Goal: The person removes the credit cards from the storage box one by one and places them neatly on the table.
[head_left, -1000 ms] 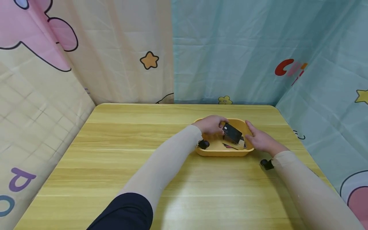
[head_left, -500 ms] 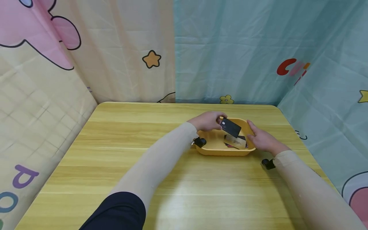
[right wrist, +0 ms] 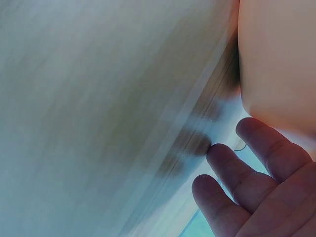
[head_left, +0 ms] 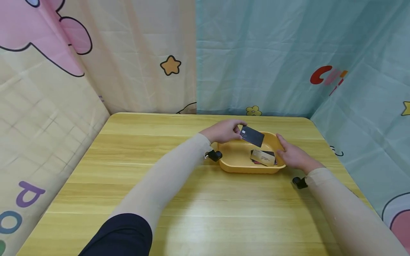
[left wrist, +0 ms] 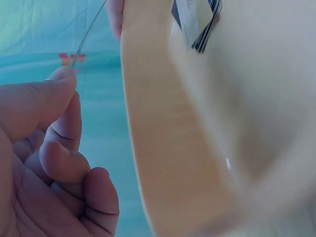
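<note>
My left hand [head_left: 224, 131] pinches a black bank card [head_left: 253, 136] by one end, between thumb and fingertips. The card is tilted above the far left part of a yellow plastic tray [head_left: 246, 170], its chip and lettering facing up. In the left wrist view the card [left wrist: 89, 34] shows edge-on at the thumb. My right hand [head_left: 294, 155] holds the tray's right rim; in the right wrist view several fingers [right wrist: 237, 173] lie along the tray's outer side. Inside the tray lies a small pile of cards, a gold card [head_left: 262, 157] on top of darker ones.
The tray stands at the right rear of a wood-grain table [head_left: 144, 153]. Printed cloth curtains [head_left: 256, 53] close off the back and both sides. A small black wrist camera [head_left: 214, 155] hangs under the left wrist, another black camera [head_left: 299, 182] by the right.
My left hand has lifted the black card up off the pile and carried it left and back, uncovering the gold card. The right hand has stayed at the tray's rim.
</note>
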The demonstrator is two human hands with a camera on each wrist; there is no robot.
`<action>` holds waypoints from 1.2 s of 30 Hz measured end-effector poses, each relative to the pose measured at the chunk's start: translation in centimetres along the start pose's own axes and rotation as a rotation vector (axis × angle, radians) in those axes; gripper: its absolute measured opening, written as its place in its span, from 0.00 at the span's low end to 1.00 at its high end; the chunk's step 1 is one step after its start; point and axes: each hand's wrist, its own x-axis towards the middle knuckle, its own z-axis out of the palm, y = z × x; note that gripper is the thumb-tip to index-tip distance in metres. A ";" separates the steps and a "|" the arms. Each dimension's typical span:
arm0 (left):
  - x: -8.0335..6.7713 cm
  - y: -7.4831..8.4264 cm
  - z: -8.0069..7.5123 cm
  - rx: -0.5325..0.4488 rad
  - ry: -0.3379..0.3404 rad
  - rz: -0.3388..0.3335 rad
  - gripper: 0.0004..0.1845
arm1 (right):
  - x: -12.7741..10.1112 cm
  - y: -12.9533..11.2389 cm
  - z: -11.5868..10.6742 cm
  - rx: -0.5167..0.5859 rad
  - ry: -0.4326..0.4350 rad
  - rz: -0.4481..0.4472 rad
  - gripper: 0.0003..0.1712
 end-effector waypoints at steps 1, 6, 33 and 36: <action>-0.2 -0.2 -0.3 0.009 0.007 -0.003 0.32 | 0.0 0.0 0.0 0.001 -0.001 0.002 0.42; -1.5 -1.2 -1.6 0.006 0.039 -0.032 0.32 | 0.0 -0.1 0.0 0.008 -0.007 -0.007 0.42; -9.4 -10.4 -5.7 -0.046 0.234 -0.157 0.33 | 0.3 0.0 0.0 0.006 -0.003 -0.025 0.42; -10.0 -11.1 -5.7 -0.051 0.241 -0.176 0.32 | 0.2 0.0 0.0 0.003 -0.004 -0.025 0.42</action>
